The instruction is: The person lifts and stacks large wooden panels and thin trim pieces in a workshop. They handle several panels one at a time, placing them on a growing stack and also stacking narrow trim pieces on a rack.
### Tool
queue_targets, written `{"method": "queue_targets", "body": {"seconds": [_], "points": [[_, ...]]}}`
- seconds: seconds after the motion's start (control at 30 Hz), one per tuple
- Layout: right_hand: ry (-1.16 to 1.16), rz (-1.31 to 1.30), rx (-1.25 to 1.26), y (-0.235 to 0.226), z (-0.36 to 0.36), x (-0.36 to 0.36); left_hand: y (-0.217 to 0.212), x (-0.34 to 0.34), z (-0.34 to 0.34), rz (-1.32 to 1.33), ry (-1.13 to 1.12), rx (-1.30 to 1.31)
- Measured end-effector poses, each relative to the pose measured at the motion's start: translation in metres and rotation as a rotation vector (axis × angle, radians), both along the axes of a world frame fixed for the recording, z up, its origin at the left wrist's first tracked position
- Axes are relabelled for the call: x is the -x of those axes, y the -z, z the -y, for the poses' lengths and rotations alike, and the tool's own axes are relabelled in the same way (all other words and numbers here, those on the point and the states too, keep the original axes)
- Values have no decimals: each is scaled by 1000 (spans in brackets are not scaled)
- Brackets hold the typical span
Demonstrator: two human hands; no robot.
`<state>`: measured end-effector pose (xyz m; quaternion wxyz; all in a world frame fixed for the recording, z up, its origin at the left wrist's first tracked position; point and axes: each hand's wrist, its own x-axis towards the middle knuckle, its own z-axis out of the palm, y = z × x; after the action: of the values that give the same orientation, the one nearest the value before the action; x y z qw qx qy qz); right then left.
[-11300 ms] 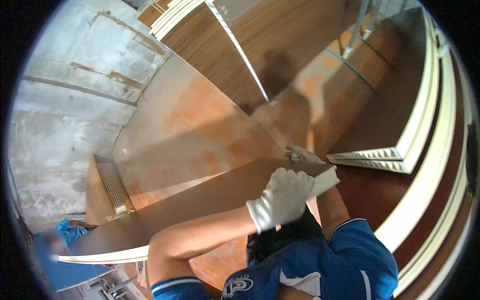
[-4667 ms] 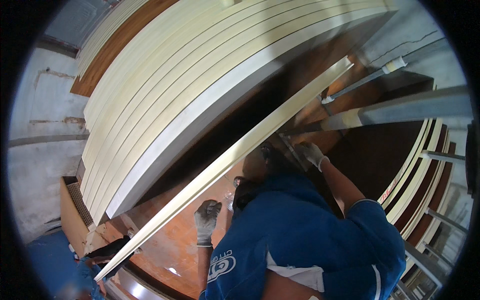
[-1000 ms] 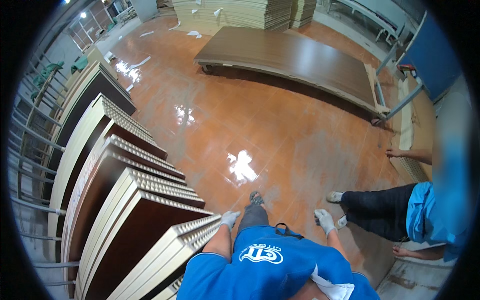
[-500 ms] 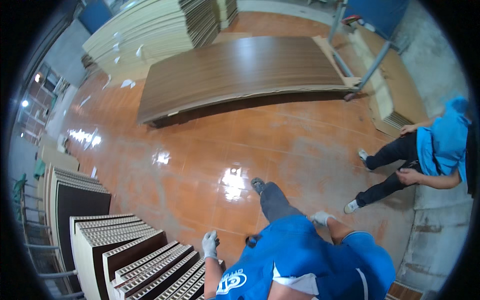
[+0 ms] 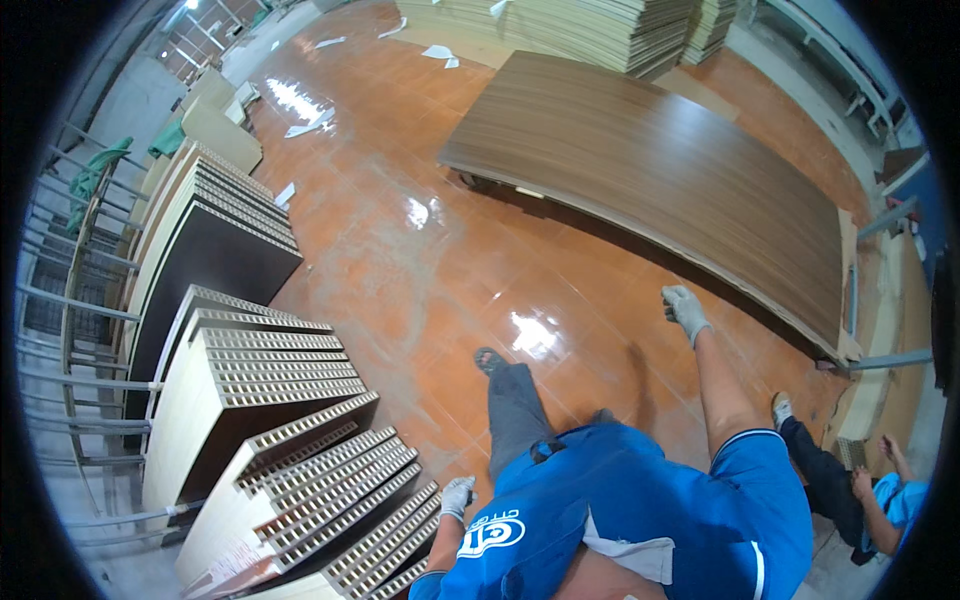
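My right hand point(image 5: 686, 312), in a pale work glove, is stretched forward over the floor with its fingers curled and nothing visible in them. It is nearest to the long front edge of a large flat brown wood-grain panel point(image 5: 640, 165), apart from it. My left hand point(image 5: 458, 497), gloved too, hangs low at my side, its fingers curled in and seemingly around nothing. Just left of it stand upright door-like panels point(image 5: 340, 480) with cell-patterned edges; whether the hand touches them I cannot tell.
More edge-patterned panels point(image 5: 270, 370) and dark-faced boards point(image 5: 215, 260) lean against a metal rack point(image 5: 85, 300) on the left. Pale sheets point(image 5: 600, 30) are stacked at the back. A co-worker's dark-trousered leg point(image 5: 820, 480) is at the lower right. White scraps point(image 5: 310, 122) lie on the shiny orange floor point(image 5: 400, 290).
My view has turned left, so the brown panel and co-worker sit farther right. My right hand has swung forward from beside my body; my left hand is lower in view, beside the panels.
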<state>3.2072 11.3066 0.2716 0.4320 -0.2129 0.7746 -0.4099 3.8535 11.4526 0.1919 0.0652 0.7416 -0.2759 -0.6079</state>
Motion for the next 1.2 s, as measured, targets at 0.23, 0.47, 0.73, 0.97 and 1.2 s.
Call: {"method": "queue_targets", "body": {"seconds": [0.23, 0.47, 0.73, 0.97, 1.2], "points": [[-528, -202, -197, 27, 105, -125, 12, -105, 220, 143, 232, 424], [-179, 405, -525, 59, 115, -167, -67, -33, 564, 47, 78, 460], [-46, 233, -319, 110, 344, -128, -71, 25, 780, -66, 248, 489], [-289, -48, -177, 36, 676, -116, -52, -60, 843, 68, -93, 184], [85, 6, -15, 32, 863, -162, -39, -171, 1081, 96, -83, -62]]}}
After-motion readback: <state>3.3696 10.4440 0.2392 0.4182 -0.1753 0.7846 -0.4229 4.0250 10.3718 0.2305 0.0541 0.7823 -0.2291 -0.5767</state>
